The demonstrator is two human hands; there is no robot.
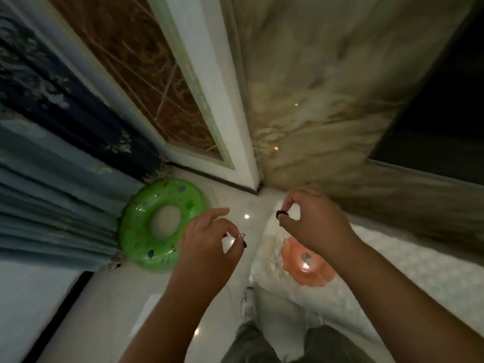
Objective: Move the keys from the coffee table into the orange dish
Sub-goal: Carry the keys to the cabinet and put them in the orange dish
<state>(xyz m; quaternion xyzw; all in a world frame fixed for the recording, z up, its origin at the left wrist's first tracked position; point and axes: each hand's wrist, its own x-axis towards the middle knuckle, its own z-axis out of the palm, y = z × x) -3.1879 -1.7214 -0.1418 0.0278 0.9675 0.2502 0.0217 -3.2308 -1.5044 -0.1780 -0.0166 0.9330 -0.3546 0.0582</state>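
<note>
A: Left side?
B: Green swim ring (162, 224) on floor. Left hand (209, 247) pinches a small metal ring (241, 235); right hand (314, 221) pinches a dark key head (281, 214).
A: Handling?
B: Keys likely light, rigid, slippery; grip the ring. Orange dish (314, 280) lies below.

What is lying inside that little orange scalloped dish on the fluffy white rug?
In the orange scalloped dish one small shiny metal piece shows near the middle, beside a bright glare spot. The right forearm covers the dish's right side, so anything there is hidden.
</note>
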